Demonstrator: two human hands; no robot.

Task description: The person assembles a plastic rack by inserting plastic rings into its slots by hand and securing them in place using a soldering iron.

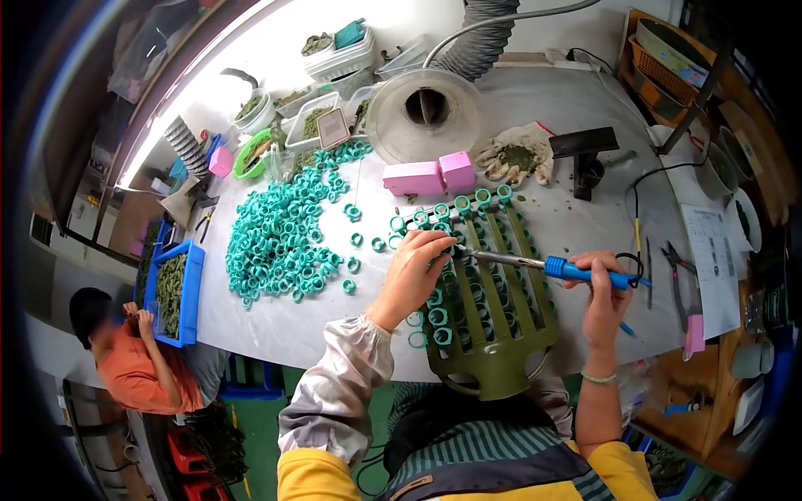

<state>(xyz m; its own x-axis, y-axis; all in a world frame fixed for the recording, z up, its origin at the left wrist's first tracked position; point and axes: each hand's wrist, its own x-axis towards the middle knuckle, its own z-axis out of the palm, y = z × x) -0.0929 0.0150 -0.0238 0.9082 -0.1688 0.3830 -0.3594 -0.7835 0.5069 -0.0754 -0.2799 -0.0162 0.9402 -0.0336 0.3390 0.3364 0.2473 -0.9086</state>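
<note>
My right hand (601, 294) grips the blue handle of a soldering iron (561, 268), whose metal shaft points left. Close to the iron's tip, my left hand (413, 274) has its fingers pinched together; what lies between them is too small to make out. Both hands are over an olive-green slotted plastic rack (493, 355) with teal rings (483, 197) set along its bars. Some of the rings on its left side are partly hidden by my left hand. Left of the rack, many loose teal rings (280, 238) lie heaped on the grey table (376, 334).
Behind the rack are pink blocks (413, 178), a clear round hood (388, 125), a stained glove (535, 154) and a black stand (585, 159). Pliers (675, 280) and a printed sheet (710, 267) lie right. A person in orange (146, 367) sits left by a blue bin (190, 292).
</note>
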